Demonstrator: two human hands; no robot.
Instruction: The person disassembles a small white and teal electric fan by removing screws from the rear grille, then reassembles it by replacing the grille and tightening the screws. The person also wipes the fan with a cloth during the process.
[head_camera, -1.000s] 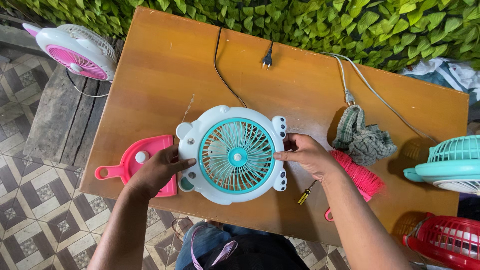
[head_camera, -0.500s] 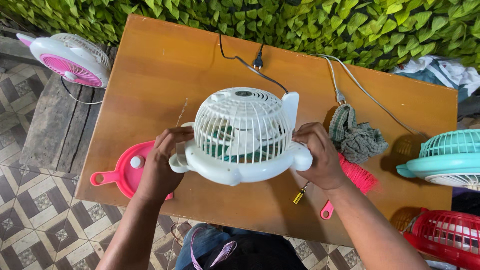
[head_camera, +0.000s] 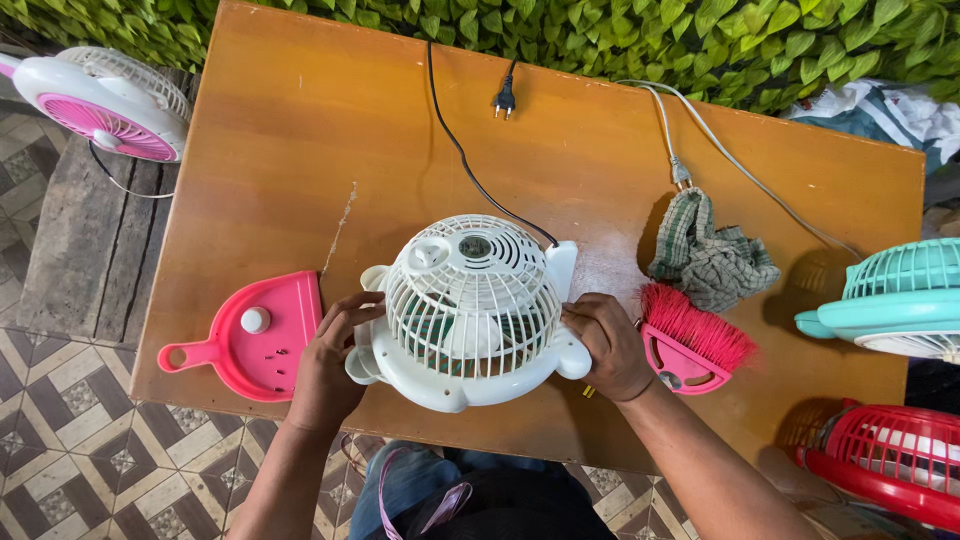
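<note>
Gripping white fan (head_camera: 465, 310), both hands.

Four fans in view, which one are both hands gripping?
The white fan at the table's middle, held by left hand and right hand; the pink-bladed, teal and red fans sit untouched at the edges.

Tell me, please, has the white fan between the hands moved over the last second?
Yes. The white fan has been tipped over: its teal-bladed front faced up, now its rear grille does. It remains beside the pink dustpan.

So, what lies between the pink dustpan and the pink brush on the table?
In the head view, the white fan lies there, held by the left hand and right hand.
</note>
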